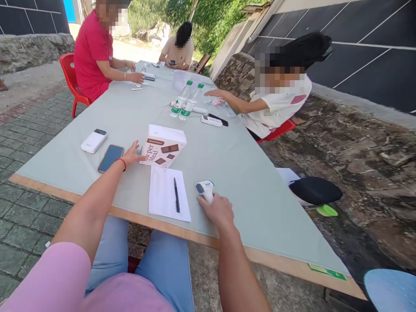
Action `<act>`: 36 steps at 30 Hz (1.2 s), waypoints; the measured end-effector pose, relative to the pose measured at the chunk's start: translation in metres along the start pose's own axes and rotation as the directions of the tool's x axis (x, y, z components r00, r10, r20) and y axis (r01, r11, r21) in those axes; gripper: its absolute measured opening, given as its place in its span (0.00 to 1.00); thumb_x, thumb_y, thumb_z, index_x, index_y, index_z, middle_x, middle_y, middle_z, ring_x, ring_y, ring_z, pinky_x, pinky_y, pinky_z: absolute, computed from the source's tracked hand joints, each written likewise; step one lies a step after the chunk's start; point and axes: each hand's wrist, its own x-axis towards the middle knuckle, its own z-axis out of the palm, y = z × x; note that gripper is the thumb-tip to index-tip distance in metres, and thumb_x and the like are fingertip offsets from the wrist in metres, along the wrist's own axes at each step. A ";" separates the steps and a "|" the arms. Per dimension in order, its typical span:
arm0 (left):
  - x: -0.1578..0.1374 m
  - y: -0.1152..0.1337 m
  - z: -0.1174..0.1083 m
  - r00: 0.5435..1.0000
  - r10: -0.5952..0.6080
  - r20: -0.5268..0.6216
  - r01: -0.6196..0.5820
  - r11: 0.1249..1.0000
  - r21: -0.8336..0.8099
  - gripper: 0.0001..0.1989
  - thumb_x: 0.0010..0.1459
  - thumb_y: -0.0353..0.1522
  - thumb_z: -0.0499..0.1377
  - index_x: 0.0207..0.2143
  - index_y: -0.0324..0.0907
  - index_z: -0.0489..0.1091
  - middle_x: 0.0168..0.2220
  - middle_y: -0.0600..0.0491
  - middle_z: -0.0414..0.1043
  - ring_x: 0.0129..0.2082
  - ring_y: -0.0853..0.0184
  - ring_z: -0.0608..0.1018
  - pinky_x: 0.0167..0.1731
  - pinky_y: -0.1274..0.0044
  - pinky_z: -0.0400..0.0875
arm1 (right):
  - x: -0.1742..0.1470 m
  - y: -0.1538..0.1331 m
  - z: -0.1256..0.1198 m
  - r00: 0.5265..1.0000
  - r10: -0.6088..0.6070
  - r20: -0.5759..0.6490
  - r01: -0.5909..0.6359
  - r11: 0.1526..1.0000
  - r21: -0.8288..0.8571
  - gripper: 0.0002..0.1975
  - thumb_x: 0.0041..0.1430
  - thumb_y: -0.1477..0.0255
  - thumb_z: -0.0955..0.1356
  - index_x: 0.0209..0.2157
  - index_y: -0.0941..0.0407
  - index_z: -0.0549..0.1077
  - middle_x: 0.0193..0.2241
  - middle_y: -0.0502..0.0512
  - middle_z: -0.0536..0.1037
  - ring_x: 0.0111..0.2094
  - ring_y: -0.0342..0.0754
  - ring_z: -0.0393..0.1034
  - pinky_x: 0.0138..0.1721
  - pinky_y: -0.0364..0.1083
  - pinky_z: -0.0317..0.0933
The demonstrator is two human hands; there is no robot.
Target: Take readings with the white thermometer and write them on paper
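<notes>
My left hand (131, 154) reaches forward with its fingers spread, thumb at the lower left edge of a white box (164, 147) printed with brown chocolate pieces. Whether the thumb presses on the box I cannot tell. Left of that hand lie a phone (111, 158) with a dark screen and a white power bank (94, 141). My right hand (218, 211) is closed around the handle of a white infrared thermometer (205, 189), near the table's front edge. Between my hands a sheet of paper (160, 195) carries a black pen (177, 195).
Two green-capped water bottles (186, 104) stand beyond the box on the grey-covered table (256, 212). A white device (211, 121) and a dark phone (218, 119) lie to their right. Three people (91, 56) sit around the table. A clear plastic basin (185, 80) is farther back.
</notes>
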 end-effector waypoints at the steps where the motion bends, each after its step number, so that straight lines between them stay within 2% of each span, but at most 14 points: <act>1: 0.001 -0.002 0.002 1.000 0.001 0.010 -0.001 1.000 -0.012 0.59 0.34 0.36 0.73 0.65 0.39 0.46 0.65 0.35 0.52 0.66 0.49 0.56 0.62 0.60 0.52 | -0.001 0.004 -0.001 0.998 0.011 0.056 -0.011 1.000 -0.004 0.27 0.54 0.53 0.65 0.47 0.59 0.72 0.42 0.71 0.73 0.44 0.64 0.68 0.38 0.55 0.61; 5: -0.001 -0.002 0.010 0.996 0.082 0.033 -0.080 0.996 -0.049 0.42 0.38 0.35 0.71 0.56 0.38 0.60 0.57 0.40 0.66 0.58 0.53 0.66 0.58 0.63 0.60 | 0.000 0.004 -0.007 0.988 0.062 0.144 -0.079 0.991 0.111 0.21 0.53 0.58 0.65 0.41 0.58 0.74 0.36 0.66 0.76 0.36 0.59 0.70 0.33 0.51 0.59; 8: -0.007 0.003 0.008 0.995 0.095 -0.026 -0.097 0.991 -0.089 0.35 0.40 0.37 0.71 0.50 0.38 0.65 0.51 0.43 0.70 0.53 0.56 0.70 0.54 0.64 0.65 | -0.003 -0.010 -0.014 0.988 0.116 0.097 -0.146 0.903 0.403 0.20 0.48 0.58 0.66 0.36 0.58 0.75 0.30 0.60 0.77 0.32 0.55 0.69 0.32 0.49 0.58; 10: -0.014 0.007 0.004 0.996 0.052 -0.074 -0.062 0.987 -0.147 0.34 0.40 0.40 0.71 0.48 0.38 0.65 0.48 0.44 0.71 0.50 0.57 0.72 0.51 0.64 0.67 | -0.013 -0.024 -0.021 0.987 0.159 0.017 -0.132 0.754 0.644 0.20 0.45 0.56 0.67 0.33 0.58 0.74 0.26 0.55 0.75 0.30 0.52 0.67 0.31 0.47 0.57; 12: -0.026 0.009 0.001 0.993 0.017 -0.115 -0.042 0.975 -0.216 0.34 0.40 0.43 0.70 0.47 0.38 0.65 0.46 0.44 0.72 0.47 0.58 0.74 0.48 0.65 0.68 | -0.030 -0.045 -0.030 0.984 0.181 0.003 -0.101 0.535 0.839 0.19 0.44 0.55 0.68 0.30 0.56 0.71 0.23 0.51 0.72 0.26 0.48 0.64 0.28 0.46 0.57; 15: -0.050 0.006 0.002 0.987 0.045 -0.153 -0.077 0.974 -0.211 0.32 0.44 0.49 0.67 0.46 0.38 0.67 0.45 0.45 0.73 0.46 0.58 0.75 0.47 0.67 0.68 | -0.060 -0.082 -0.047 0.999 0.021 0.048 -0.051 0.162 0.986 0.16 0.46 0.56 0.67 0.30 0.55 0.67 0.24 0.50 0.71 0.23 0.44 0.63 0.26 0.44 0.58; 16: -0.059 0.003 0.004 0.985 0.041 -0.167 -0.072 0.980 -0.184 0.32 0.46 0.51 0.65 0.46 0.38 0.67 0.45 0.45 0.74 0.45 0.57 0.75 0.46 0.67 0.68 | -0.070 -0.095 -0.052 0.997 -0.063 0.050 -0.044 0.093 0.995 0.16 0.47 0.57 0.67 0.31 0.55 0.67 0.24 0.50 0.71 0.23 0.44 0.63 0.25 0.44 0.58; 19: -0.082 -0.008 0.008 0.966 0.099 -0.237 -0.112 0.993 -0.040 0.31 0.53 0.53 0.58 0.48 0.38 0.67 0.48 0.44 0.73 0.47 0.56 0.74 0.47 0.67 0.67 | -0.095 -0.130 -0.062 0.964 -0.252 0.089 -0.089 0.012 0.996 0.15 0.49 0.57 0.67 0.29 0.55 0.68 0.22 0.49 0.70 0.21 0.43 0.60 0.22 0.42 0.55; 21: -0.091 -0.015 0.010 0.949 0.194 -0.249 -0.176 0.980 0.095 0.29 0.57 0.53 0.54 0.50 0.40 0.67 0.50 0.44 0.72 0.49 0.56 0.73 0.51 0.66 0.65 | -0.105 -0.148 -0.063 0.950 -0.291 0.117 -0.143 -0.069 0.987 0.16 0.50 0.57 0.68 0.27 0.55 0.67 0.21 0.49 0.69 0.21 0.42 0.59 0.21 0.42 0.53; 24: -0.094 -0.020 0.012 0.928 0.300 -0.221 -0.237 0.933 0.269 0.28 0.61 0.52 0.49 0.52 0.42 0.67 0.51 0.44 0.71 0.52 0.55 0.71 0.53 0.64 0.62 | -0.112 -0.169 -0.059 0.950 -0.281 0.134 -0.198 -0.216 0.956 0.17 0.51 0.56 0.69 0.26 0.55 0.67 0.20 0.47 0.68 0.20 0.41 0.59 0.21 0.42 0.52; 27: -0.091 -0.021 0.011 0.924 0.313 -0.221 -0.219 0.905 0.365 0.28 0.63 0.51 0.46 0.55 0.42 0.65 0.52 0.43 0.70 0.53 0.55 0.70 0.54 0.63 0.61 | -0.109 -0.185 -0.055 0.958 -0.261 0.121 -0.192 -0.266 0.945 0.17 0.51 0.56 0.69 0.26 0.55 0.67 0.20 0.47 0.67 0.20 0.41 0.58 0.21 0.42 0.51; 31: -0.089 -0.019 0.008 0.918 0.351 -0.187 -0.250 0.875 0.415 0.27 0.62 0.50 0.49 0.53 0.42 0.66 0.49 0.44 0.71 0.51 0.55 0.72 0.51 0.63 0.64 | -0.096 -0.200 -0.053 0.969 -0.225 0.106 -0.160 -0.238 0.958 0.17 0.50 0.56 0.70 0.23 0.55 0.65 0.18 0.45 0.66 0.19 0.40 0.55 0.20 0.42 0.49; 36: -0.087 -0.017 0.008 0.913 0.363 -0.187 -0.253 0.862 0.439 0.25 0.60 0.49 0.52 0.49 0.41 0.69 0.45 0.44 0.73 0.47 0.55 0.73 0.48 0.64 0.66 | -0.084 -0.205 -0.048 0.969 -0.205 0.141 -0.182 -0.199 0.963 0.17 0.47 0.56 0.70 0.23 0.54 0.65 0.16 0.44 0.65 0.18 0.40 0.54 0.21 0.42 0.49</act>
